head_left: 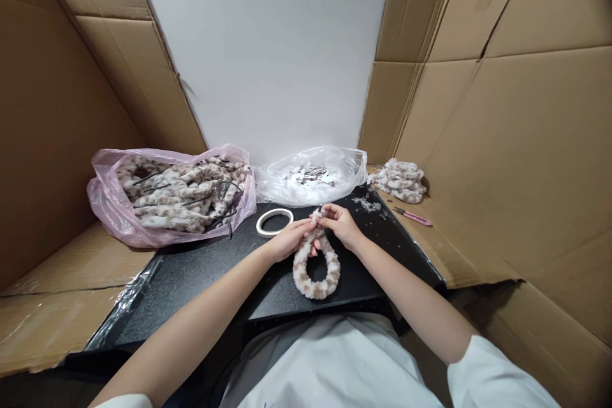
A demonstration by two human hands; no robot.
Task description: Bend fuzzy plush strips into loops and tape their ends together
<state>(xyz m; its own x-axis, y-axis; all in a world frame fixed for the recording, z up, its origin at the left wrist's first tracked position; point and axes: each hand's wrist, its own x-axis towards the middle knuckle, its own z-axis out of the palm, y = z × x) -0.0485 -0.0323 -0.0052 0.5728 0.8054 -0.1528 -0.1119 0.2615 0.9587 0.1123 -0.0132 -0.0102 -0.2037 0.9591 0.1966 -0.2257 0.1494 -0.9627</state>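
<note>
A fluffy white-and-brown loop [319, 289] hangs down from both hands over the front part of the black table. My left hand [292, 239] is closed round its upper left part, with some fingertips showing inside the loop. At the top, where the two ends meet, my right hand [340, 224] pinches the fluffy material between thumb and fingers. The small dark detail at the pinched ends is too small to make out. Just left of the hands, a roll of whitish tape [261, 223] lies flat.
A pink plastic bag [108, 204] of fluffy strips with black cords lies left. Behind the hands is a clear bag [272, 188] of small flat pieces. Fluffy loops [400, 180], pink snips [415, 218] and lint [368, 204] lie right. Cardboard walls [540, 140] flank the table [191, 293].
</note>
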